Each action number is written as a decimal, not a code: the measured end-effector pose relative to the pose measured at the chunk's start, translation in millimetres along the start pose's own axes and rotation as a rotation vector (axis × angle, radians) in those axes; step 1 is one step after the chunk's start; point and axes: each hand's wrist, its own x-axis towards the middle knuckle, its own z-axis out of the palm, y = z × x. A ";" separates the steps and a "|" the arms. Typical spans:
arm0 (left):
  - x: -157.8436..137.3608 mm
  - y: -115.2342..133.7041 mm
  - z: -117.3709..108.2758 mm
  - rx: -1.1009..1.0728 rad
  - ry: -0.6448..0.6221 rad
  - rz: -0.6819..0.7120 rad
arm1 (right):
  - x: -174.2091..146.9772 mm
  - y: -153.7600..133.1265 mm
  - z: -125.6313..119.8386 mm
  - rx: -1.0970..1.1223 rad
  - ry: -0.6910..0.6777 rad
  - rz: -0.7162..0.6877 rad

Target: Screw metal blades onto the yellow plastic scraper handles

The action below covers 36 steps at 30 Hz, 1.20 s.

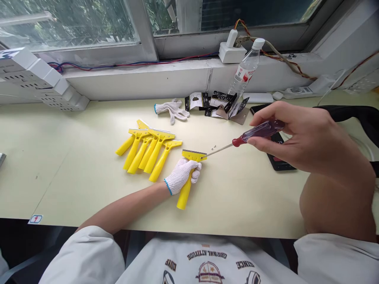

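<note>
My left hand, in a white knit glove with a blue cuff, is closed around the handle of a yellow scraper. The scraper's wide head with its dark blade edge points away from me. My bare right hand grips a screwdriver by its purple, red-collared handle. Its thin shaft slants down to the left, and the tip meets the right side of the scraper head at a screw. Two tiny metal pieces, perhaps screws, lie just behind the shaft. Several more yellow scrapers lie overlapping to the left.
A second white glove and opened black-and-white packaging lie at the back of the table. A plastic bottle stands by the sill, near a white adapter. A dark phone is partly under my right hand. White boxes are stacked far left.
</note>
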 end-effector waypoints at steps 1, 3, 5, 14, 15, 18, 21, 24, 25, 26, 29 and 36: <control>0.1 1.0 0.6 -0.008 0.002 -0.004 | 0.6 2.3 0.3 0.067 -0.011 0.009; 0.2 2.9 1.5 -0.018 0.009 -0.016 | 1.5 4.7 1.4 0.217 -0.029 0.023; 0.3 4.3 2.1 -0.028 0.008 -0.028 | 2.2 4.1 3.4 0.343 -0.032 0.019; -1.2 5.6 2.0 -0.029 -0.012 -0.040 | 21.3 29.9 20.0 0.725 0.290 0.196; -1.2 5.6 1.9 -0.030 -0.012 -0.043 | 23.7 41.9 23.7 0.703 0.254 0.262; -0.9 5.5 1.2 -0.031 -0.019 -0.046 | 27.3 80.9 42.4 0.524 -0.092 0.499; -0.1 5.4 0.8 -0.021 -0.029 -0.046 | 25.7 111.5 70.9 0.255 -0.473 0.674; 0.3 6.1 0.9 -0.020 -0.034 -0.057 | 20.7 123.0 97.7 0.089 -0.620 0.645; 0.3 6.4 0.9 -0.022 -0.039 -0.061 | 18.7 121.9 104.1 0.012 -0.633 0.613; 0.2 6.8 0.8 -0.025 -0.044 -0.063 | 16.8 118.2 108.9 -0.082 -0.618 0.589; -0.3 7.2 0.1 -0.027 -0.056 -0.053 | 12.9 95.1 115.2 -0.305 -0.443 0.554; -5.7 6.0 -0.7 0.037 -0.171 -0.002 | 14.1 45.1 124.0 0.585 -0.819 0.702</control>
